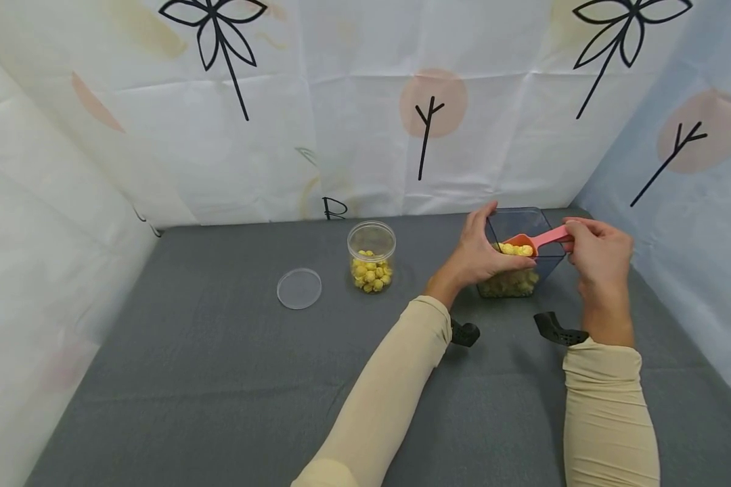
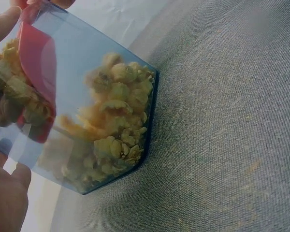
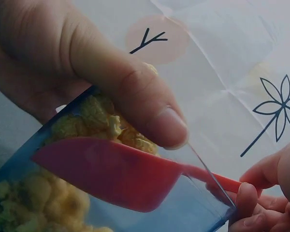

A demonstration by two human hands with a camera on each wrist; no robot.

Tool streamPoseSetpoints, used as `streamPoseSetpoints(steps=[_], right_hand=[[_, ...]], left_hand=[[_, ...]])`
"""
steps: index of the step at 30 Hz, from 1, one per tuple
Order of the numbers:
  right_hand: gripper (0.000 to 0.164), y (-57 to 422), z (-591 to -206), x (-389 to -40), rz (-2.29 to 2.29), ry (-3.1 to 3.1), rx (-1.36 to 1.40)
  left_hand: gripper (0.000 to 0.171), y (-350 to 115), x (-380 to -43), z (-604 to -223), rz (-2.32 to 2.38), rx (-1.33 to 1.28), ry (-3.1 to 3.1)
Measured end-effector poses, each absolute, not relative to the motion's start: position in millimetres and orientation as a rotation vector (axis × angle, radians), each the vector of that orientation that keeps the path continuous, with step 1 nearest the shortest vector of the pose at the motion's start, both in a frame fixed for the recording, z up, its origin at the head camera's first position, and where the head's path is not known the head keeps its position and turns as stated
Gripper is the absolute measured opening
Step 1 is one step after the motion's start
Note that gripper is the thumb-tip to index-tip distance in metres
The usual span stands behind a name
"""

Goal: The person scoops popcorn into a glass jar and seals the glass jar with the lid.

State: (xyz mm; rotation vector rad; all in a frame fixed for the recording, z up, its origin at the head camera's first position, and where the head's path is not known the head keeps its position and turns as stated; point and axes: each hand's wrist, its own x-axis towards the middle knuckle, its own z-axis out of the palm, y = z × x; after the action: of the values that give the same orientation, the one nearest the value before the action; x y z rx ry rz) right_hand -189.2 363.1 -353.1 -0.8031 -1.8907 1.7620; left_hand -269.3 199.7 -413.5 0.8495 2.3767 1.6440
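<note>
Head view: your right hand (image 1: 603, 253) is pinching the handle of a pinkish-red plastic scoop (image 1: 551, 235), thumb and fingers meeting narrowly on it by the right rim of a clear, bluish, square-sided plastic container (image 1: 548, 269). The scoop's bowl is sitting inside the upper part of that container and is carrying rounded yellow popcorn pieces (image 1: 516, 250). Your left hand (image 1: 478, 253) is gripping the container, its thumb lying along the near side and its fingers reaching up the left side. In the left wrist view, a heap of yellow popcorn (image 2: 118, 116) is filling the container's lower part, below the scoop, and the container is standing on a grey woven cloth surface (image 2: 222, 125). To the left of your hands, well apart from them, a clear round plastic jar (image 1: 371, 242) is holding yellow popcorn balls (image 1: 371, 274), and a clear flat round disc (image 1: 299, 289) is lying near it, farther left. Beige sleeves (image 1: 390, 379) are covering your forearms.
</note>
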Motion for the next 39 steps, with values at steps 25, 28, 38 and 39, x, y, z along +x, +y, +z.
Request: streamPoseSetpoints(steps=[25,28,38,39], right_hand=[[0.017,367.6,-359.0,-188.7,1.798,-2.005,-0.740],[0.020,369.9,-358.6,-187.5,1.872,-1.941,-0.683],[0.027,367.0,-354.9,-188.3,1.902,-1.813,-0.731],[0.028,366.8,-354.8,-188.3,1.910,-1.790,-0.739]], left_hand=[[0.115,199.3,-268.7,-414.4,1.627,0.848,2.377],[0.115,199.4,-268.4,-413.7,1.614,0.843,2.392],[0.114,199.7,-268.8,-413.0,1.621,0.849,2.390],[0.113,199.9,-268.8,-413.0,1.621,0.847,2.393]])
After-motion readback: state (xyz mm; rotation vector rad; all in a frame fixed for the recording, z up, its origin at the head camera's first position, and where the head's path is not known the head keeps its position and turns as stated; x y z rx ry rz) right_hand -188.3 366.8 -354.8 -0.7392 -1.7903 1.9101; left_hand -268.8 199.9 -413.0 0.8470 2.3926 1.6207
